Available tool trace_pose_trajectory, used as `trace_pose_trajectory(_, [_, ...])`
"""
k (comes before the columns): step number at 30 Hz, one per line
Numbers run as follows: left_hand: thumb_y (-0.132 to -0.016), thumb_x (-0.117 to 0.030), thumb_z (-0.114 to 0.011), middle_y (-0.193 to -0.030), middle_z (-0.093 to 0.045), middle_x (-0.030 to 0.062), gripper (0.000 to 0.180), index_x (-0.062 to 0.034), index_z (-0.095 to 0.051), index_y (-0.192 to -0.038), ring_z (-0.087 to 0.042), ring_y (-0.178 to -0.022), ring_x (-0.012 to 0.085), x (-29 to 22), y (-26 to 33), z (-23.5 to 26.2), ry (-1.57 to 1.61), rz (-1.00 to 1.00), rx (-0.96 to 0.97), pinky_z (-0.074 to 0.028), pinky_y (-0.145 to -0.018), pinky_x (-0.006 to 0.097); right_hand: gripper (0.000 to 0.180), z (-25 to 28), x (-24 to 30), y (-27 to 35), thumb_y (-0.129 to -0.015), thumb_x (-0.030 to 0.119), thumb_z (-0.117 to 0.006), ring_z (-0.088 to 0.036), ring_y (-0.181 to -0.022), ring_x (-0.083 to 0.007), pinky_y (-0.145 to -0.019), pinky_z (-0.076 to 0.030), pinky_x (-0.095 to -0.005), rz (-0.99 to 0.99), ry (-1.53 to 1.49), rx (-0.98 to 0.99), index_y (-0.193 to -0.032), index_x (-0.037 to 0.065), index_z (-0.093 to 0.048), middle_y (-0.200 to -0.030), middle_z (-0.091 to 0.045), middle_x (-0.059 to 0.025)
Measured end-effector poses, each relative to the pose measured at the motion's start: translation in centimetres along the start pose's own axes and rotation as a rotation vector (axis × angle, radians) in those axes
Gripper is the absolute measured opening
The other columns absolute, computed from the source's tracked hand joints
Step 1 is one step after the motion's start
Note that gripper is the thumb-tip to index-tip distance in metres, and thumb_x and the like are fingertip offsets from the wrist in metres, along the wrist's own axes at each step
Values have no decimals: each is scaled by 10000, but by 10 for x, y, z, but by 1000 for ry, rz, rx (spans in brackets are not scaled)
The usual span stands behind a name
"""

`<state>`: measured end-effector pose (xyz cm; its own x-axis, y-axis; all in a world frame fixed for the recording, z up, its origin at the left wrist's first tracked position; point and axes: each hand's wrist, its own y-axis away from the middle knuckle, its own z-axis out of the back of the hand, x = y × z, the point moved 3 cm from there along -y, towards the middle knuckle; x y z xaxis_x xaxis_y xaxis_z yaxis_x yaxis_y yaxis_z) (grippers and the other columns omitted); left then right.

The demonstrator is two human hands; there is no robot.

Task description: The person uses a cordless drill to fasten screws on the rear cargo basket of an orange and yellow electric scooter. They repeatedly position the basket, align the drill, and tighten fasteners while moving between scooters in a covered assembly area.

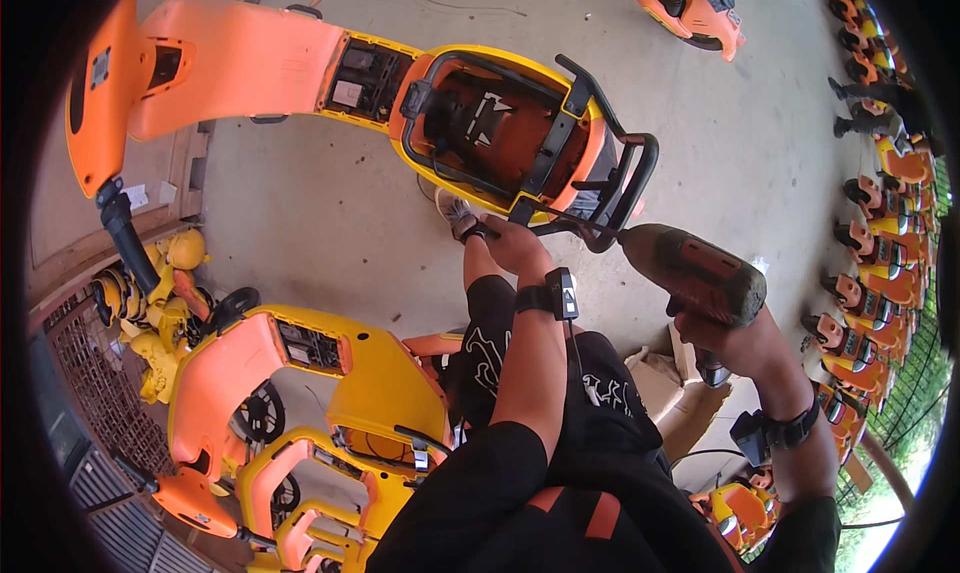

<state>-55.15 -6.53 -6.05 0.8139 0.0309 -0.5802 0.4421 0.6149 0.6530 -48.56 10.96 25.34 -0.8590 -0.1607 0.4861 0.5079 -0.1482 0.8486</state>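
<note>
Down at the centre, the right hand (735,338) is clenched around the handle of a dusty red-brown power drill (695,273), whose nose points left at the black rear rack (610,188) of an orange and yellow scooter body (500,113). The drill's bit is too thin and blurred to make out, and its handle and base are mostly hidden by the fingers and wrist. The left hand (515,241) is closed on the lower bar of that rack, just beside the drill's tip; what exactly lies between its fingers cannot be told, since the back of the hand covers them. Both wrists wear black bands with small devices.

The scooter's seat is off, showing a dark orange tub framed in black, and its front end bends away to the upper left, where the handlebar (120,223) is cut off by the dark rim. A shoe (455,213) shows on the concrete floor (330,223) beneath the rack. Lower left, more yellow and orange scooter shells (300,393) overlap so that their parts are hard to separate. A torn cardboard box (670,393) sits half hidden behind the right forearm. Along the right edge a row of orange scooters (870,263) curves away, small and distorted.
</note>
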Motion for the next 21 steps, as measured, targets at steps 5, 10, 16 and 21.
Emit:
trace_pose_trajectory(5, [-1016, -520, -357, -1019, -680, 275, 655, 76, -611, -1115, -656, -913, 438, -1, 9, 8, 6, 24, -19, -528, -790, 469, 476, -7, 14, 0, -809, 19, -683, -576, -881, -104, -786, -498, -283, 151, 136, 31, -1272, 42, -570, -981, -633, -23])
trace_pose_trajectory(10, [-1018, -472, -369, -1021, -685, 281, 619, 84, -626, -1107, -656, -931, 442, -7, 16, 6, 111, 141, -116, -520, -816, 470, 442, -17, 22, 0, -819, 33, -685, -563, -630, -77, -553, -488, -260, 196, 110, -57, -1245, 35, -567, -876, -631, -16])
trace_pose_trajectory(16, [-1013, -480, -413, -985, -687, 246, 601, 78, -613, -1113, -690, -854, 374, 9, -8, -10, 250, 70, -77, -565, -734, 429, 474, -14, 50, 1, -824, 34, -686, -573, -733, -71, -584, -492, -252, -10, 253, -19, -1278, 37, -551, -954, -639, -18])
trace_pose_trajectory(21, [-1018, -402, -474, -914, -686, 229, 533, 113, -611, -1020, -679, -789, 333, 9, -21, -10, 378, 16, -103, -542, -674, 389, 519, -9, 77, -17, -793, -4, -700, -608, -793, -85, -686, -519, -265, 29, 370, 11, -1291, 27, -558, -957, -666, -23])
